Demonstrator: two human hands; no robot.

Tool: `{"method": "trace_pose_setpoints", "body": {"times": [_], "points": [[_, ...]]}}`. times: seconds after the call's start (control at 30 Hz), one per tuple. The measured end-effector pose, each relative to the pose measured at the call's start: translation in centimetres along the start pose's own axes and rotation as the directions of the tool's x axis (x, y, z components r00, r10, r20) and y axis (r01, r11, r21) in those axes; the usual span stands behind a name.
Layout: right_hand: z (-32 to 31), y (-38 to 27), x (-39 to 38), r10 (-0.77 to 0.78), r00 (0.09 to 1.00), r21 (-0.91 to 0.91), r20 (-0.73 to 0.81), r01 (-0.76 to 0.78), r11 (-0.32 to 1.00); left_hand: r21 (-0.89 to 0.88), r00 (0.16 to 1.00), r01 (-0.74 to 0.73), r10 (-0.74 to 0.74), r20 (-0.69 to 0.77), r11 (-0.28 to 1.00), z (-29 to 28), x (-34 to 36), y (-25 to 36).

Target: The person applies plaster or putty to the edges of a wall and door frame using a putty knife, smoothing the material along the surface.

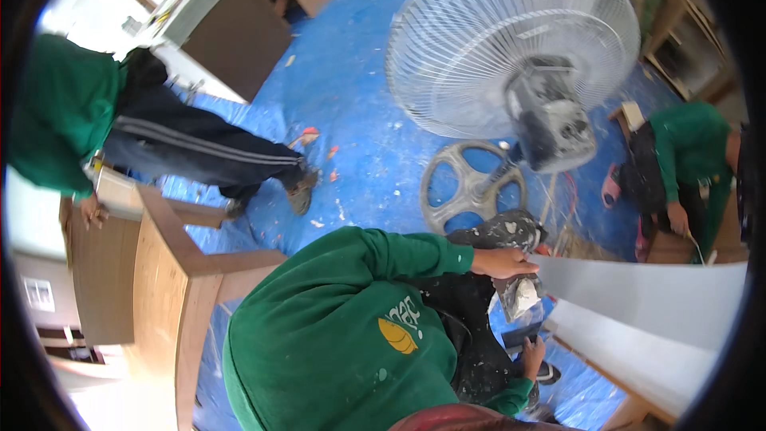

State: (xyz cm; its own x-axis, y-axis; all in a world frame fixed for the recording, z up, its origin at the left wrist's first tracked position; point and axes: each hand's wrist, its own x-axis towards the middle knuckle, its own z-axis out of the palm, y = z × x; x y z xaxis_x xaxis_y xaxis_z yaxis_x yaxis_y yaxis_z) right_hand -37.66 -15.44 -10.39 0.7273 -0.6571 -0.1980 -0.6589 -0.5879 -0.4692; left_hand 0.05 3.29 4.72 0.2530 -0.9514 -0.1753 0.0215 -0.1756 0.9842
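The wearer's own hands were out of view, so I could not tell whether they were spread or closed.

Closest below the camera crouched a co-worker in a green sweatshirt [335,335] and paint-spattered black trousers [487,303]. This person's upper hand [503,262] rested on the near end of a long white panel [638,295], fingers curled over its edge. The panel ran from that hand out to the right, lying across a second pale board [630,359] beneath it. The co-worker's lower hand [531,353] sat lower, just beside the boards and close to a small dark object; whether it gripped that object could not be made out.

Behind the crouching person stood a large pedestal fan [511,40] with a wire cage, tilted toward the camera, and its round spoked base [472,185] rested on the blue floor covering [359,96], which was speckled with white dust and scraps.

On the left a wooden frame [171,271] stood open on the floor. A second person in a green top and dark striped trousers [199,152] leaned over it, one hand [94,211] on a wooden board. On the right a third person in green [690,152] bent down near the far end of the white panel. A brown cabinet [239,32] stood at the back.
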Motion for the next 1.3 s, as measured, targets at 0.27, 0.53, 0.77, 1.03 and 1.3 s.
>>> {"method": "trace_pose_setpoints", "body": {"times": [0.27,0.53,0.77,1.03,1.3], "points": [[3.3,5.5,11.0,0.118,0.776,-0.254,0.619,0.056,0.966,-0.003,0.978,0.079,-0.078,-0.194,0.997,-6.3,-4.8,-1.9],[7.3,2.7,10.3,-0.039,0.838,-0.141,0.545,0.138,0.980,-0.021,0.962,0.167,-0.168,-0.217,0.986,-5.9,-2.8,-7.3],[12.3,12.1,10.3,-0.026,0.821,-0.231,0.570,0.191,0.954,0.162,0.963,0.130,-0.086,-0.257,0.978,-4.0,-3.1,-5.2],[10.3,8.0,7.6,0.061,0.867,0.057,0.495,-0.103,0.993,0.140,0.919,0.074,-0.013,-0.394,0.987,-1.4,-6.8,-3.8],[8.4,7.5,4.5,-0.111,0.931,0.071,0.348,0.092,0.993,0.324,0.957,0.018,0.078,-0.281,0.946,-0.7,-9.4,0.7]]}}
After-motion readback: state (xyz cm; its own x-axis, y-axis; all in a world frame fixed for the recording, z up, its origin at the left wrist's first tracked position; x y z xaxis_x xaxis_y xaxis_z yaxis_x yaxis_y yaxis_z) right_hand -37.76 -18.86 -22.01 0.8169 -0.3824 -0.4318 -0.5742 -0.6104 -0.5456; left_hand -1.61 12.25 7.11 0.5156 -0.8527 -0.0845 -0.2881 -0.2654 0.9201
